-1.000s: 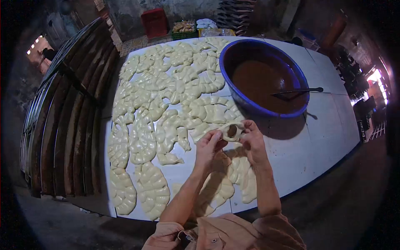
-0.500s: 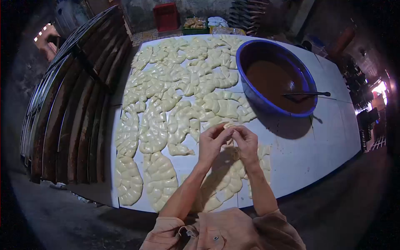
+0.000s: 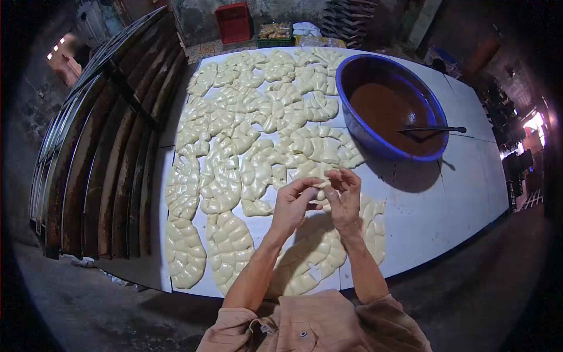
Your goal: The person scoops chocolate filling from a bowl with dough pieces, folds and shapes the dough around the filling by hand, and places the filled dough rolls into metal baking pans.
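Note:
Over the middle of the table, a small pale piece of dough (image 3: pixel 322 185) is pinched between my two hands. My left hand (image 3: pixel 293 205) grips its left side with thumb and fingertips. My right hand (image 3: pixel 346 205) holds the other side, its thumb against the piece and its fingers curled a little apart above. Beneath and around my hands, glossy cream-coloured dough pieces (image 3: pixel 220 182) lie packed in curved rows on the white table (image 3: pixel 422 217). Shadow and my forearms hide some of the dough nearest me.
A blue basin (image 3: pixel 384 154) of brown liquid stands at the right, with a dark-handled utensil (image 3: pixel 440 128) resting in it. Stacked metal trays (image 3: pixel 99 152) rise on a rack at the left. A red crate (image 3: pixel 233 23) and a green crate (image 3: pixel 275 42) sit beyond the far edge.
My hands have shifted slightly right and down. The right fingers have lifted and spread, and more of the dough piece shows between the hands.

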Motion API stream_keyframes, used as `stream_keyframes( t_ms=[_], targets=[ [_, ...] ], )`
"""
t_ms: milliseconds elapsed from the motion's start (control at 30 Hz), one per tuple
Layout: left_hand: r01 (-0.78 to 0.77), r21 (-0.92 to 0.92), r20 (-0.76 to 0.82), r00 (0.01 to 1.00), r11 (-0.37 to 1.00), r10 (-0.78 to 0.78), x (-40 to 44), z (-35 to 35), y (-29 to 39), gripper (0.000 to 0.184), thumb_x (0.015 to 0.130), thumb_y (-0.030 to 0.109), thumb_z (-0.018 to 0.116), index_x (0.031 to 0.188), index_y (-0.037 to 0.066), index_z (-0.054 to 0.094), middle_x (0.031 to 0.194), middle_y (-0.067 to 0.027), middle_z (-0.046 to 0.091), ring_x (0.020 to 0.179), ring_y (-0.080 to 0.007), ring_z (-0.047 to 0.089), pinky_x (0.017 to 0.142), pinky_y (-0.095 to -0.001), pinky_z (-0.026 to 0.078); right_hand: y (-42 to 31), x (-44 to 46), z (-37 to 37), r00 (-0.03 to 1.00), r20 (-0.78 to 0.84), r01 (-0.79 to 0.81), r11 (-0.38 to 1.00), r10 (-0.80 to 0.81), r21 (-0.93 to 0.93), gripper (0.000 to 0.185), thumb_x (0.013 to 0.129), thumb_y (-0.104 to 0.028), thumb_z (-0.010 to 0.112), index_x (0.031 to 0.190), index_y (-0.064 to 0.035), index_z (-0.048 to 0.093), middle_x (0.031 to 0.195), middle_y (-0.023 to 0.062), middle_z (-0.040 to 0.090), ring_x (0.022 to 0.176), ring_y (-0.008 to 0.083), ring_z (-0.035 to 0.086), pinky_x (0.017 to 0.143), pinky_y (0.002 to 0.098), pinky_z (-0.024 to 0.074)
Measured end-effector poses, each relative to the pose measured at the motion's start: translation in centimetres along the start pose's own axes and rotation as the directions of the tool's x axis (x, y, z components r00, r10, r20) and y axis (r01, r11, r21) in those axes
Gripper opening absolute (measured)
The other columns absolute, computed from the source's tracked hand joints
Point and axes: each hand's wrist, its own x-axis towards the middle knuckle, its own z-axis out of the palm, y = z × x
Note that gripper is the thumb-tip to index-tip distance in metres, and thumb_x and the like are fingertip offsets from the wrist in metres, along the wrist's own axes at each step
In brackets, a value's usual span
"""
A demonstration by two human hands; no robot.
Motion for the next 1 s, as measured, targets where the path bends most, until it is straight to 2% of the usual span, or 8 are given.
stream_keyframes(
  t_ms=[167, 300, 433, 600, 733, 833, 933, 1000],
  targets=[
    [0.0, 0.002, -0.019, 1.0, 1.0, 0.001, -1.5, 1.5, 0.6, 0.028, 0.097, 0.015, 0.057, 0.119, -0.002, 0.063, 0.095, -0.0068, 0.068, 0.082, -0.0107, 0.065, 0.071, -0.0241, 0.056, 1.2, -0.4, -0.7, 0.979, 0.001, 0.178, 0.851, -0.204, -0.494, 0.021, 0.09, -0.019, 0.07, 0.09, -0.0011, 0.058, 0.08, 0.0096, 0.062, 0.068, 0.019, 0.06, 0.063, 0.0316, 0.049],
    [-0.009, 0.314, -0.022, 1.0, 0.949, 0.017, -1.7, 1.2, -0.1, 0.029, 0.091, 0.017, 0.069, 0.114, -0.001, 0.066, 0.083, -0.0024, 0.069, 0.072, -0.0055, 0.06, 0.063, -0.0215, 0.048, 1.5, -0.9, -1.7, 0.996, -0.015, -0.083, 0.832, 0.09, -0.548, 0.021, 0.092, -0.02, 0.066, 0.086, -0.0008, 0.06, 0.072, 0.0107, 0.061, 0.061, 0.0183, 0.059, 0.057, 0.0329, 0.0478],
    [-0.028, 0.209, -0.012, 0.999, 0.977, 0.031, -1.1, 1.0, -1.7, 0.026, 0.092, 0.02, 0.068, 0.108, 0.0, 0.069, 0.085, -0.0022, 0.069, 0.073, -0.0071, 0.061, 0.065, -0.0222, 0.049, -1.7, -1.7, -2.2, 0.99, -0.024, -0.135, 0.918, 0.136, -0.372, 0.019, 0.089, -0.012, 0.068, 0.103, 0.0002, 0.066, 0.091, 0.0126, 0.066, 0.079, 0.0218, 0.065, 0.069, 0.0314, 0.0527],
    [0.098, 0.167, -0.024, 0.995, 0.981, -0.095, -2.2, 3.6, -3.4, 0.041, 0.095, 0.027, 0.062, 0.127, 0.002, 0.06, 0.099, -0.007, 0.066, 0.073, -0.0115, 0.061, 0.068, -0.0265, 0.051, -3.8, -5.3, -7.5, 0.966, 0.246, 0.087, 0.81, 0.073, -0.581, 0.023, 0.084, 0.0, 0.069, 0.107, 0.0005, 0.065, 0.105, 0.0128, 0.065, 0.095, 0.0204, 0.066, 0.079, 0.032, 0.056],
    [0.206, 0.252, 0.038, 0.974, 0.946, -0.222, -3.2, 4.5, -3.0, 0.054, 0.095, 0.031, 0.061, 0.14, 0.005, 0.048, 0.114, -0.0141, 0.065, 0.082, -0.0208, 0.067, 0.074, -0.0304, 0.053, -3.2, -6.6, -13.2, 0.961, -0.2, -0.248, 0.915, 0.191, -0.317, 0.019, 0.089, -0.001, 0.064, 0.107, 0.0049, 0.063, 0.102, 0.0118, 0.065, 0.096, 0.0201, 0.064, 0.075, 0.0299, 0.0562],
    [0.106, 0.474, 0.041, 0.989, 0.874, -0.142, -4.2, 2.9, -2.1, 0.053, 0.092, 0.03, 0.064, 0.137, 0.006, 0.051, 0.12, -0.0195, 0.065, 0.091, -0.0262, 0.07, 0.077, -0.033, 0.054, -2.3, -6.3, -19.1, 0.829, -0.444, -0.536, 0.708, 0.34, -0.46, 0.022, 0.097, -0.008, 0.054, 0.111, 0.0068, 0.061, 0.113, 0.0153, 0.061, 0.1, 0.0231, 0.063, 0.08, 0.0326, 0.0549],
    [-0.035, 0.73, -0.016, 0.997, 0.682, 0.069, -5.5, -2.0, -3.5, 0.045, 0.091, 0.027, 0.065, 0.129, 0.005, 0.057, 0.112, -0.0176, 0.068, 0.088, -0.025, 0.07, 0.076, -0.0335, 0.054, -0.8, -7.2, -21.8, 0.975, -0.222, -0.223, 0.119, 0.024, -0.967, 0.024, 0.096, -0.01, 0.055, 0.112, 0.0047, 0.062, 0.118, 0.0151, 0.059, 0.107, 0.0256, 0.061, 0.086, 0.0347, 0.0527],
    [0.119, 0.733, -0.245, 0.965, 0.67, 0.097, -6.8, -3.9, -1.3, 0.036, 0.09, 0.023, 0.066, 0.12, 0.004, 0.063, 0.105, -0.0158, 0.069, 0.086, -0.0246, 0.07, 0.077, -0.0332, 0.054, -1.5, -6.3, -18.4, 0.961, -0.274, -0.237, 0.407, -0.035, -0.882, 0.021, 0.092, -0.011, 0.061, 0.108, 0.0011, 0.064, 0.114, 0.0112, 0.06, 0.095, 0.0209, 0.058, 0.083, 0.0319, 0.0482]
  ],
)
